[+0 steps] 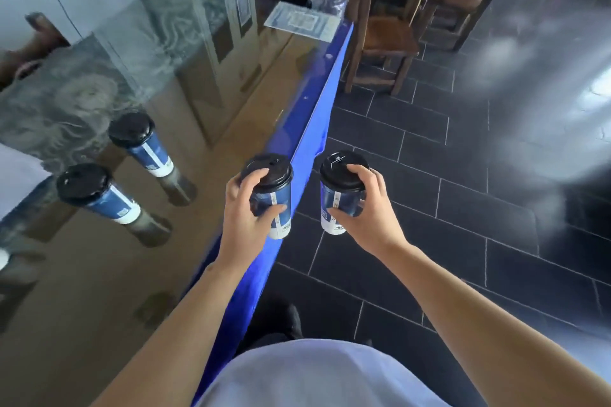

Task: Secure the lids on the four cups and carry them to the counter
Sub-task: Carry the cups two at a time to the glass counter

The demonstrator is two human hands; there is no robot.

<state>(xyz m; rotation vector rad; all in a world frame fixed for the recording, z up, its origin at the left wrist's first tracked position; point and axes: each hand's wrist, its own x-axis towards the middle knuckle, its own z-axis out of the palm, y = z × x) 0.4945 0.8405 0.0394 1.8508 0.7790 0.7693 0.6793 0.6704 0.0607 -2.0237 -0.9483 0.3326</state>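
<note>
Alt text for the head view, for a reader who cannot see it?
Each hand, left hand and right hand, grips a lidded blue cup beside the blue-edged counter. Two more lidded cups stand on the counter.

A wooden chair (383, 43) stands on dark floor tiles (429, 208) (a laminated sheet (302, 21) lies nearby).
</note>
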